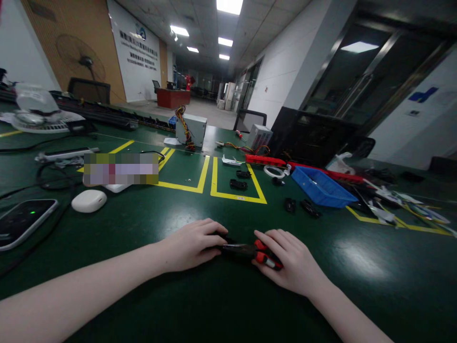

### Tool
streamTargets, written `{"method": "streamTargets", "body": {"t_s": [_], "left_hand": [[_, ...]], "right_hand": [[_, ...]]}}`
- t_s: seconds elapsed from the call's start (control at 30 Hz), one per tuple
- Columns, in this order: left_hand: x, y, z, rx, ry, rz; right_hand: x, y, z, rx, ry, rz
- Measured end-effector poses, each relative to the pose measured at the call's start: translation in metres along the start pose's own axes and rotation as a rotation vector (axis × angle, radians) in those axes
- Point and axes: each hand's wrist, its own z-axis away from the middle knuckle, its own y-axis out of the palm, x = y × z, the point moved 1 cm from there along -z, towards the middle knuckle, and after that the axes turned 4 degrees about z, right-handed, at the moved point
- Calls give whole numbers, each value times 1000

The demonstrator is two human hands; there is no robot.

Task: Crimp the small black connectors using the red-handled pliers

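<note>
My right hand is closed around the red-and-black handles of a pair of pliers, whose dark metal jaws point left. My left hand is pinched at the jaw end, on a small black thing mostly covered by the fingers. What kind of thing it is, and whether the jaws grip it, I cannot tell. Both hands rest low over the green tabletop, close together. Beyond them lie small black bundles that look like coiled cables, inside a yellow-taped square.
More black bundles lie beside a blue bin at the right. A red power strip and metal power-supply boxes stand farther back. On the left are a white rounded case, a black device and loose cables.
</note>
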Motion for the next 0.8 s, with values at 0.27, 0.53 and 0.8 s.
{"method": "streamTargets", "body": {"t_s": [0.27,0.53,0.8], "left_hand": [[0,-1,0,33,-35,65],[-8,0,0,-67,-27,-9],[-7,2,0,-53,12,-129]], "right_hand": [[0,0,1,45,45,-57],[3,-3,-1,96,147,-179],[7,-7,-3,196,262,-243]]}}
